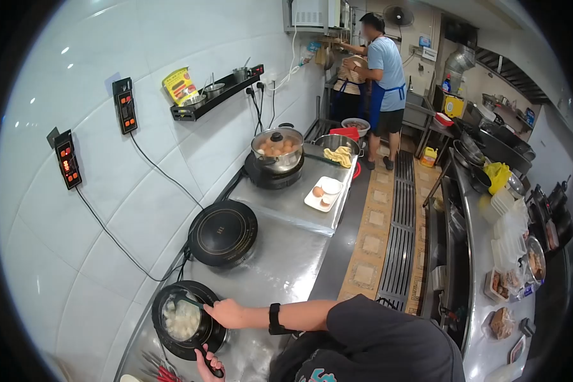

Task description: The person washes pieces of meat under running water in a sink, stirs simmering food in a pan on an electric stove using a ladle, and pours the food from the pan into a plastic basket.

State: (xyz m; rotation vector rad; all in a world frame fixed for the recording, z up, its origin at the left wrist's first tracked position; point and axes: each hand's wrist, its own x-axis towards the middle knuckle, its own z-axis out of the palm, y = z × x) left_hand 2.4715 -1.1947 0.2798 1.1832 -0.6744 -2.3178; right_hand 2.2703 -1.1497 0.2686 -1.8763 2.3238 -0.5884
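My right hand (228, 313), with a black band on its wrist, is closed around a dark spatula (186, 300). The spatula's front end reaches into a black pan (205, 326) containing white chunks (181, 319). Below it, my left hand (209, 365) grips the pan's black handle, fingers wrapped round it. The pan sits on a round black induction cooker (218, 339) near the tiled wall. What the chunks are, I cannot make out.
A bare induction cooker (223, 233) stands beyond the pan. Further back are a lidded glass pot (277, 149) of eggs and a white tray (325, 194). Red-handled utensils (162, 369) lie near my left hand. Two people (385, 76) stand at the far end.
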